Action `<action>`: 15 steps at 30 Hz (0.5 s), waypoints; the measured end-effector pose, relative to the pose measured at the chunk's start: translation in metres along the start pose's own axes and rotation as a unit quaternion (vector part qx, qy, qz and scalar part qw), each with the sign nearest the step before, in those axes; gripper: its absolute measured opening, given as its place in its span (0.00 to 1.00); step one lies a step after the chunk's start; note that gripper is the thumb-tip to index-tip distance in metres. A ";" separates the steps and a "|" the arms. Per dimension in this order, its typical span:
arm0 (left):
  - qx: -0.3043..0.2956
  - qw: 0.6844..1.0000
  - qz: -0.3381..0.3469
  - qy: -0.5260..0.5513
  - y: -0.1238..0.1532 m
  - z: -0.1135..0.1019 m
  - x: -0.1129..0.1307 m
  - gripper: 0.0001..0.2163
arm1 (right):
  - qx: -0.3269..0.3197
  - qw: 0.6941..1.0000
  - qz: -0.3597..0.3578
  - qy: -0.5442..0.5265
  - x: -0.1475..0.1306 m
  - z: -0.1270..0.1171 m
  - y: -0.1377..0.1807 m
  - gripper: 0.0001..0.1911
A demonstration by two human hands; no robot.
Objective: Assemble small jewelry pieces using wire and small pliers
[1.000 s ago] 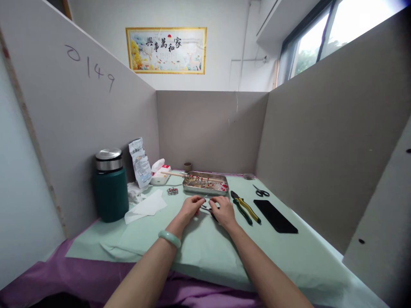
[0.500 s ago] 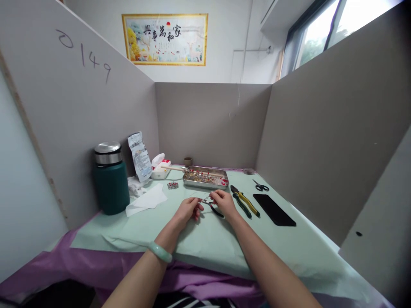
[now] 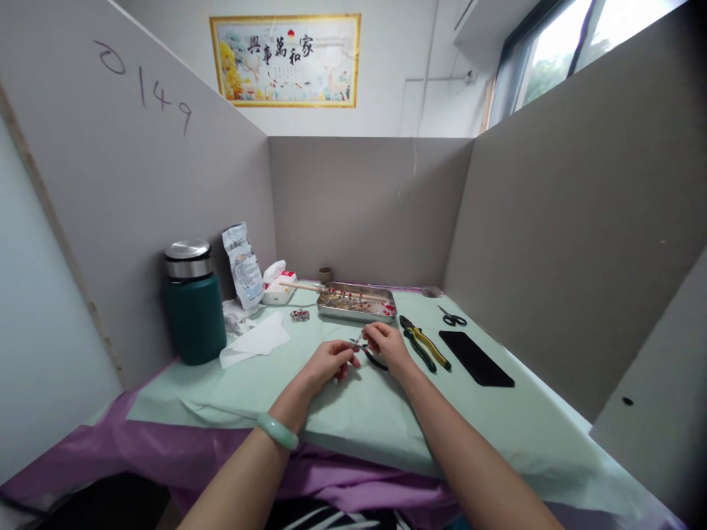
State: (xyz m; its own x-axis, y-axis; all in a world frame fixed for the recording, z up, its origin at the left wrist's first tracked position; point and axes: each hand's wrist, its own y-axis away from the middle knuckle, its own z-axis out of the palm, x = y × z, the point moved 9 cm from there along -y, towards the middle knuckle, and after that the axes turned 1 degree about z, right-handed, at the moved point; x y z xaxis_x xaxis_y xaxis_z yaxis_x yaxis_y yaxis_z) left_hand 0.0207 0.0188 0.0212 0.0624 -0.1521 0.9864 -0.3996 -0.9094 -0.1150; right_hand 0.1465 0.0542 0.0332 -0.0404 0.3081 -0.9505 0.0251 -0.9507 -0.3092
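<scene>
Right hand (image 3: 389, 349) pinching a small silvery piece (image 3: 359, 338), left hand (image 3: 330, 360) close by — its grip I can't tell. Small pliers (image 3: 376, 361) between them, likely for easy reach.

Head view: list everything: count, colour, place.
Picture: 1, multicoloured, top
Window: 1, dark frame, top right
Partitions: 3, grey, surrounding
Flask: 1, dark green, left
Pouch: 1, silvery, left
Tissue pack: 1, white, back left
Paper: count unclear, white, left
Bead cluster: 1, silvery, left
Tray: 1, silver, centre
Beads: many, red, in tray
Stick: 1, pale, across tray
Round object: 1, brown, back
Large pliers: 1, green/yellow, right
Scissors: 1, black, right
Slab: 1, black, right
Small pliers: 1, dark, centre
Cloths: 2, mint/purple, underneath
Bangle: 1, mint, left wrist
Left hand: 1, bare, centre
Right hand: 1, bare, centre
</scene>
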 end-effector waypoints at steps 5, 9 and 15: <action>-0.030 1.000 0.006 0.000 0.001 0.006 0.001 0.17 | -0.033 0.999 0.016 -0.012 0.001 0.009 0.004 0.19; -0.045 0.999 0.009 -0.023 0.001 0.008 -0.001 0.13 | -0.067 0.997 0.022 -0.018 0.002 0.017 0.005 0.20; -0.033 0.997 0.039 -0.054 -0.005 0.007 -0.004 0.10 | -0.064 0.996 0.054 -0.017 0.009 0.016 0.004 0.20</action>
State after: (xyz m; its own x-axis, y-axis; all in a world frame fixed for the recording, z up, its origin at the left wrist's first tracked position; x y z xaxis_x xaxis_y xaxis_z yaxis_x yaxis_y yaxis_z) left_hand 0.0290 0.0214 0.0172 0.1260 -0.2653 0.9559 -0.4662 -0.8664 -0.1790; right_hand 0.1300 0.0525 0.0233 -0.0650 0.2007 -0.9775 0.1586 -0.9650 -0.2087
